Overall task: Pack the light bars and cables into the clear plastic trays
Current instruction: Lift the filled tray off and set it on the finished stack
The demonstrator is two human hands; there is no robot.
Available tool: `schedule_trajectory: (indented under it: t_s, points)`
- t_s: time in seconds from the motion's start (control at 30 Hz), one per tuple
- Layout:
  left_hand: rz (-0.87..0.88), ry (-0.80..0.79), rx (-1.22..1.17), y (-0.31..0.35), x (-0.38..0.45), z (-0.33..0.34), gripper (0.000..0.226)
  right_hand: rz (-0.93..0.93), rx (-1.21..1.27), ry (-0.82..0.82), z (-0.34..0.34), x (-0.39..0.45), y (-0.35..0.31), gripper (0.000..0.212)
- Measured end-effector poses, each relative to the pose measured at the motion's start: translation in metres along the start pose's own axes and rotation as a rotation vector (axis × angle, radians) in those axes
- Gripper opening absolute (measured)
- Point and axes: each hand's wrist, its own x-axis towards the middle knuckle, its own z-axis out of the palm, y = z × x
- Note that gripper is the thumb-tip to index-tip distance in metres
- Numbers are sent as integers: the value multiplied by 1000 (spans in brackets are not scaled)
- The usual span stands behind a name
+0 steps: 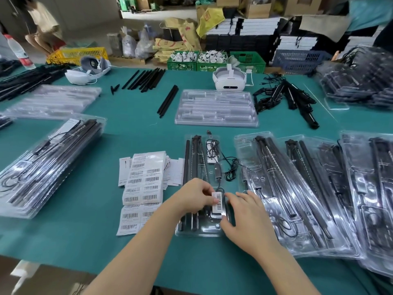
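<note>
Clear plastic tray (200, 229) lies on the green table (136, 133), directly before the person; black light bars (192, 158) seated along its left side, coiled cable (231, 167) spilling over its right edge. Left hand (194, 195) pinches a barcode label (218, 202) over the tray's near compartment; right hand (247, 213) rests beside it, fingers loosely extended, touching the label's lower end. Barcode label sheets (141, 188) just left of the tray; filled trays (297, 188) overlapping to the right; an empty tray (215, 108) beyond.
</note>
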Motion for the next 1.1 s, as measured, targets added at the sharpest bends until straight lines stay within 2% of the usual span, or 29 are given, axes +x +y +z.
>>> schedule_trajectory:
  t_s: [0.17,0.37,0.7,0.8,0.9,0.97,1.07,1.1]
  points:
    - [-18,-58,-78,1,-2,-1,10,18,13,-4,0,0,2,68]
    - [-37,-54,-45,6,-2,2,9,16,20,19,0,-2,0,67]
    - [-11,85,275,13,-5,20,12,55,82,37,5,-1,6,59]
    - [30,127,422,16,-8,22,13,28,105,44,5,0,7,48]
    - [53,163,444,16,-10,26,15,-13,101,49,5,0,8,29]
    - [37,179,430,14,-11,28,27,-15,108,56,5,-1,9,25]
    - [31,196,413,9,-9,26,72,-16,117,43,4,0,9,24]
    - [30,192,415,9,-8,25,80,-21,118,41,4,1,9,24]
